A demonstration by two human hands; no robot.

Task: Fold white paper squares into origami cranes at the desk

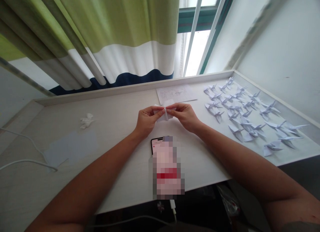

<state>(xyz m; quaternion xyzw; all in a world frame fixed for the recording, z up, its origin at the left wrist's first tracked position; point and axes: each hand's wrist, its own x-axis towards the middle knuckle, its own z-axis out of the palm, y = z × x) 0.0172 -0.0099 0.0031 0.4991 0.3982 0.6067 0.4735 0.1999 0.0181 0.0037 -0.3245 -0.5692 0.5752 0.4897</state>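
Note:
A small white piece of paper [168, 116] with creases is held up between both hands, above the white desk. My left hand [148, 118] pinches it from the left with thumb and forefinger. From the right, my right hand [184, 113] pinches it the same way, and the fingertips of both hands nearly meet at its middle. Part of the paper is hidden behind the fingers. Many folded white paper cranes [246, 115] stand in loose rows on the right of the desk.
A phone [157, 142], mostly blurred out, lies near the front edge with a charging cable [173, 207] attached. Printed sheets [178, 94] lie beyond the hands. At left are crumpled tissue [86, 121], white paper [71, 147] and a white cord [27, 161]. A raised rim [120, 91] borders the back.

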